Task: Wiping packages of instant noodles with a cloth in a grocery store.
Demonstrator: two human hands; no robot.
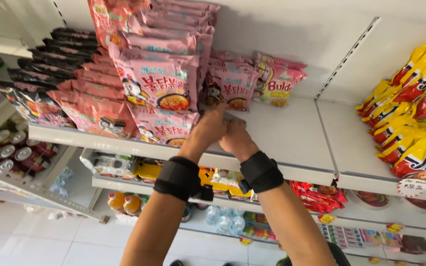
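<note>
Here, both hands reached up to a white shelf (pixel 292 133) stocked with pink noodle packets (pixel 161 86). The left hand (pixel 209 127) pressed against the lower edge of one upright pink packet (pixel 230 86), fingers curled together on it. The right hand (pixel 235 138) lay just beside the left, touching the shelf; whether its fingers gripped anything could not be told. Black wristbands (pixel 260 171) wrapped both wrists. Yellow packets (pixel 415 118) sat well apart, to the right.
</note>
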